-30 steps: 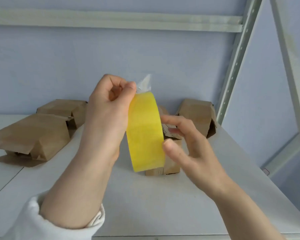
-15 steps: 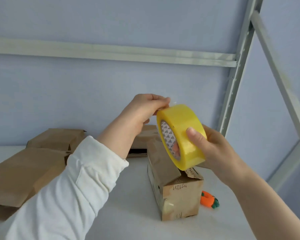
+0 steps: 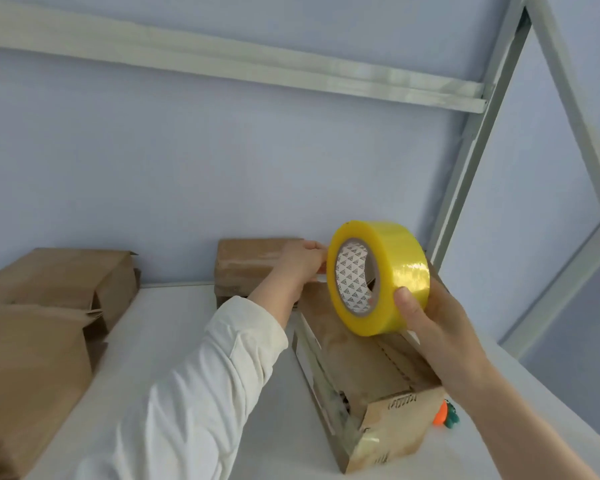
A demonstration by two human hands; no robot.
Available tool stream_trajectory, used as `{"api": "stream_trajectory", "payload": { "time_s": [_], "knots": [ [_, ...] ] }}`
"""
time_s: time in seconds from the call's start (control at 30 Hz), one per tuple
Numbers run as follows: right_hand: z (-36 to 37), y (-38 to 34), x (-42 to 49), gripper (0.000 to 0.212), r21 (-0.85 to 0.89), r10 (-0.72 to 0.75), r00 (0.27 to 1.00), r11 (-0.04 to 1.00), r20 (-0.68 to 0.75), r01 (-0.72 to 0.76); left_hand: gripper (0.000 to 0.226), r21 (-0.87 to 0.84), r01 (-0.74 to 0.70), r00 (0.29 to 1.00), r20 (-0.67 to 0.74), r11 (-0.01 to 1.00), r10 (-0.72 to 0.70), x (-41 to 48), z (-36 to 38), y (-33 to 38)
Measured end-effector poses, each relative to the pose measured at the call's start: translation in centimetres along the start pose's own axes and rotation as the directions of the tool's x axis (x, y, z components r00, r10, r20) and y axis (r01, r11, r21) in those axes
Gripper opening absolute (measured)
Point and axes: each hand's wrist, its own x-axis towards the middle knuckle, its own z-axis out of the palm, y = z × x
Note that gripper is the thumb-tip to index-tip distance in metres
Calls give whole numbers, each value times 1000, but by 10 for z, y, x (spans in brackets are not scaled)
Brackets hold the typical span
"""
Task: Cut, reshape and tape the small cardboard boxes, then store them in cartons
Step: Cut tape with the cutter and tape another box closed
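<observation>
Cardboard box (image 3: pixel 368 372), the small one being worked on, lies lengthwise on the white tabletop (image 3: pixel 194 341) in the middle of the view, with its near end towards the camera. It looks only partly sealed. A patch of clear tape shines on the lower near corner, but the long flap on its left side stands loose and the seam along the top shows no tape that I can make out. The right hand (image 3: pixel 440 320) holds the yellow tape roll (image 3: pixel 392 275) upright over the box's far half, thumb pressed on the outer band and fingers curled round behind. Whether the roll touches the cardboard cannot be told. The left hand (image 3: pixel 300 261) reaches to the roll's far rim with its fingers bunched together, apparently pinching the loose end of the tape, though the clear strip is hard to see. This looks like the start of a taping pass along the top. Three more brown boxes wait on the tabletop: one against the wall (image 3: pixel 253 261) behind the left hand and two at the left (image 3: pixel 66 278) (image 3: pixel 25 368). Whether they are taped cannot be told. A small orange carrot-shaped object (image 3: pixel 445 415) lies just beside the box's near right corner. No carton is in view, so storing seems yet to come.
</observation>
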Motion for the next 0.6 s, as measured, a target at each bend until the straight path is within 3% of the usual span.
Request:
{"api": "stream_trajectory", "payload": {
  "time_s": [0.17, 0.37, 0.6],
  "knots": [
    [27, -6, 11, 41, 110, 2, 963, 993, -270, 28, 16, 16, 16, 1000, -4, 1000, -16, 9, 0, -21],
    [29, -9, 26, 35, 64, 65, 941, 997, -331, -46, 5, 169, -12, 1000, -25, 986, 16, 19, -2, -28],
    [30, -9, 38, 41, 35, 114, 937, 993, -331, -109, 10, 347, -1, 990, 130, 938, -47, 23, -12, -32]
  ]
}}
